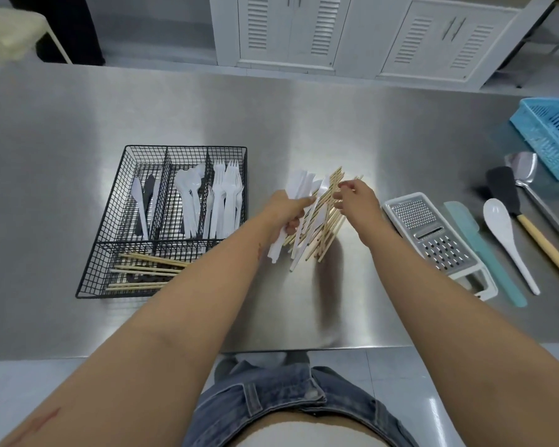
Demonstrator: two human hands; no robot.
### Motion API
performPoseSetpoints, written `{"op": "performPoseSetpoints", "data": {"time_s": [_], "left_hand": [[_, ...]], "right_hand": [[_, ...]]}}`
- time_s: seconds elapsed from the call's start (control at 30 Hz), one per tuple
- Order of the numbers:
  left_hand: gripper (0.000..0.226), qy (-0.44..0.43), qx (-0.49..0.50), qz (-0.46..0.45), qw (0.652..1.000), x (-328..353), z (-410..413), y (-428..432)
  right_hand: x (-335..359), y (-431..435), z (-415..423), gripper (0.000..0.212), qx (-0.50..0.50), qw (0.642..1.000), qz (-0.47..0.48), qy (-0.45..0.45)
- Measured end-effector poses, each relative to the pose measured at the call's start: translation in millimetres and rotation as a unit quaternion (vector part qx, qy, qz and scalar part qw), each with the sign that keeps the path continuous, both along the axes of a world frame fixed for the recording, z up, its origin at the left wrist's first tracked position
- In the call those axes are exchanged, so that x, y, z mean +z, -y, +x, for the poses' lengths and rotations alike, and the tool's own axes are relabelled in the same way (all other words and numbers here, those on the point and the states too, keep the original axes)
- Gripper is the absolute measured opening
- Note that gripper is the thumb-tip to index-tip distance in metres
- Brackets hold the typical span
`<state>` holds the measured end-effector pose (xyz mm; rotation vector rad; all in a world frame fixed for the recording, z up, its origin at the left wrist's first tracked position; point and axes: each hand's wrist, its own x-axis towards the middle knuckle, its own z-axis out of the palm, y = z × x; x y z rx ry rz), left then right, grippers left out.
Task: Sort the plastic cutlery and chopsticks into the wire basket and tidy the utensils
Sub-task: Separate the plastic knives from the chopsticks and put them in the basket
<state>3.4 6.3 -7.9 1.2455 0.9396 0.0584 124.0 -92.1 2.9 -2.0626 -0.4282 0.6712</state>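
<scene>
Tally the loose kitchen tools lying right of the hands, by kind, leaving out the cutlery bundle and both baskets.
Grater: 1
Teal spatula: 1
White spoon: 1
Black spatula with wooden handle: 1
Metal turner: 1
Total: 5

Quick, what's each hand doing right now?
Left hand: closed around a mixed bundle of white cutlery and chopsticks.
Right hand: fingers pinching at the bundle's top; grip unclear.

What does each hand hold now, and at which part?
The left hand grips a mixed bundle of white plastic cutlery and chopsticks around its middle. The right hand pinches the bundle's upper ends.
</scene>
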Motion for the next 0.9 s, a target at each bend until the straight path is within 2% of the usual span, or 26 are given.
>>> {"op": "performPoseSetpoints", "data": {"time_s": [0.1, 0.2, 0.33, 0.47, 0.6, 0.77, 0.9], "left_hand": [[0.028, 0.020, 0.108, -0.003, 0.994, -1.7, -7.0, -18.7], [0.024, 0.037, 0.169, -0.029, 0.985, -3.0, -14.1, -28.4], [0.028, 0.040, 0.187, -0.069, 0.979, -6.5, -18.4, -31.2], [0.029, 0.047, 0.176, -0.080, 0.980, -4.2, -15.2, -24.1], [0.029, 0.043, 0.167, -0.077, 0.982, -2.0, -17.3, -26.8], [0.028, 0.043, 0.169, -0.081, 0.981, -3.7, -23.4, -33.0], [0.028, 0.033, 0.169, -0.075, 0.982, -4.9, -23.0, -32.3]], "right_hand": [[-12.4, 3.5, -6.2, 0.026, 0.058, 0.987, -0.135, 0.059], [-22.3, -3.3, -20.1, 0.027, 0.128, 0.961, -0.218, 0.115], [-30.0, -12.4, -35.3, 0.063, 0.125, 0.927, -0.295, 0.192], [-28.8, -9.7, -39.3, 0.060, 0.130, 0.887, -0.375, 0.236], [-31.2, -19.6, -44.8, 0.057, 0.122, 0.892, -0.375, 0.221], [-33.8, -29.1, -40.6, 0.034, 0.120, 0.922, -0.348, 0.120], [-33.1, -24.6, -37.5, 0.025, 0.096, 0.942, -0.313, 0.069]]}}
